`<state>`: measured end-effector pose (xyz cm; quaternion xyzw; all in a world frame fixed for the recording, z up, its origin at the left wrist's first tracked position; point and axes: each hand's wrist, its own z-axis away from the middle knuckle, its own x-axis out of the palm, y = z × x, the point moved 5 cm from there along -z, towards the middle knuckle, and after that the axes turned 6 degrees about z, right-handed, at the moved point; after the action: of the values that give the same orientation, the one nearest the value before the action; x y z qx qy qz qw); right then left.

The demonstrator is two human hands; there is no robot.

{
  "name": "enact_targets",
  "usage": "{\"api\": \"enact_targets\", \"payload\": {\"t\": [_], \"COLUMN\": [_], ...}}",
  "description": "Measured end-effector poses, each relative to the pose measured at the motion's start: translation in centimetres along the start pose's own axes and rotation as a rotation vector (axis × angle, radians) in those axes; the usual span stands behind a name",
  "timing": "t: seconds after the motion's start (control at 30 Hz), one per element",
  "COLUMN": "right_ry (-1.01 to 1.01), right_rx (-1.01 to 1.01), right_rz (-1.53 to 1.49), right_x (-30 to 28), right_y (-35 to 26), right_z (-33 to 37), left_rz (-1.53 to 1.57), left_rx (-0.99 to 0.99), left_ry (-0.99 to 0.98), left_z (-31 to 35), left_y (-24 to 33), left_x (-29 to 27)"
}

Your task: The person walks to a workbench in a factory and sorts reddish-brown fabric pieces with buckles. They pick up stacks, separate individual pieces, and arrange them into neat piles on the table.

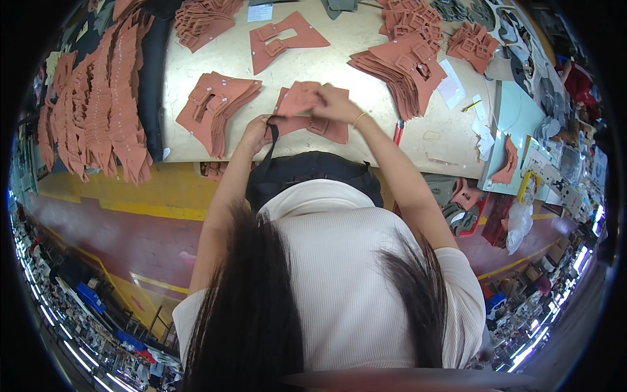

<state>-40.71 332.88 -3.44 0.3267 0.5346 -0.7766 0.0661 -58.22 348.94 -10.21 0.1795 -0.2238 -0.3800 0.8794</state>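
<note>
At the table's near edge, a terracotta cut piece with a buckle (336,133) lies flat in front of me. Above it a second terracotta piece (301,98), smeared by motion, is raised, and the fingers of my right hand (336,104) pinch its right side. My left hand (255,134) is closed at the left edge of the lower piece; what its fingertips grip is hidden. Beside that hand a black strap (270,147) runs down to my black apron (313,171). To the left rests a fanned stack of terracotta pieces (214,104).
A buckled piece (288,38) lies beyond my hands on the pale table (307,70). Right of them stands a thick stack of buckled pieces (406,68), near a red pen (398,132) and a paper sheet (450,83). Long rows of terracotta pieces (108,98) lie far left.
</note>
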Motion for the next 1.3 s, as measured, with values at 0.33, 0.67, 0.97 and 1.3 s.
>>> {"api": "enact_targets", "payload": {"t": [0.33, 0.67, 0.97, 1.3], "right_ry": [0.372, 0.524, 0.125, 0.463], "right_rx": [0.413, 0.005, 0.114, 0.104], "right_rz": [-0.511, -0.193, 0.458, -0.092], "right_x": [-13.9, -7.9, 4.8, -8.7], "right_y": [2.0, -1.1, -2.7, -2.9], "right_z": [5.2, 3.9, 3.6, 4.9], "left_rz": [-0.079, -0.095, 0.104, 0.177], "left_rx": [-0.010, -0.034, -0.098, 0.026], "left_ry": [-0.086, -0.057, -0.190, -0.084], "left_z": [-0.7, -0.9, 0.6, 0.7], "left_y": [1.1, 1.8, 2.6, 5.4], "left_x": [2.5, 3.0, 3.6, 2.6]}}
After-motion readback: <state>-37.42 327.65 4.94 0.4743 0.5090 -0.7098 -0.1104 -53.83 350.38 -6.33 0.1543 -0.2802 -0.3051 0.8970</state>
